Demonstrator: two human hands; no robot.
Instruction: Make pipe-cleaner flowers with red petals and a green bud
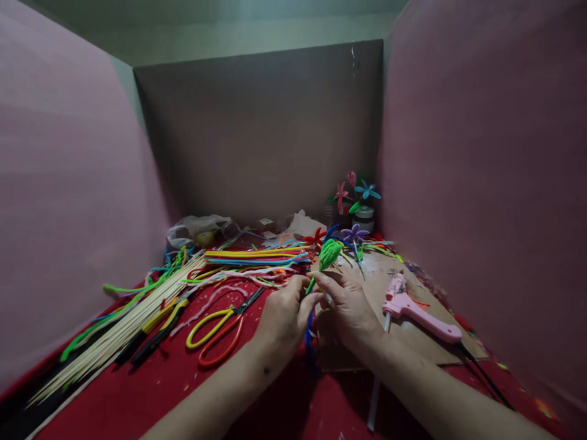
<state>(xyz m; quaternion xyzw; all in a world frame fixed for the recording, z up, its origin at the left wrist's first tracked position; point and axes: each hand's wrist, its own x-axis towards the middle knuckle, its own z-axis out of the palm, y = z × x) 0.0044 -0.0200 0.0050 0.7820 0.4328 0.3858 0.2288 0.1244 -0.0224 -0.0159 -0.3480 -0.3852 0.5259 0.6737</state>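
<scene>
A green pipe-cleaner leaf (329, 254) stands upright above my fingertips, over the table's middle. Its thin green stem passes down between both hands. My left hand (285, 311) is closed on the stem, thumb and fingers pinched. From the other side my right hand (349, 308) pinches the same stem just under the leaf. Below them a dark blue pipe cleaner (309, 336) hangs down, partly hidden by the hands. Scissors (220, 330) with one yellow and one red handle lie left of my left hand. A pink glue gun (419, 315) rests right of my right hand.
Cardboard (362, 360) lies under the glue gun on the red cloth (183, 397). Pliers (160, 327), wooden sticks (110, 336) and coloured pipe cleaners (257, 253) fill the left. Pipe-cleaner flowers (354, 235) and a jar (364, 219) stand at the back. Pink panels (486, 183) flank the table.
</scene>
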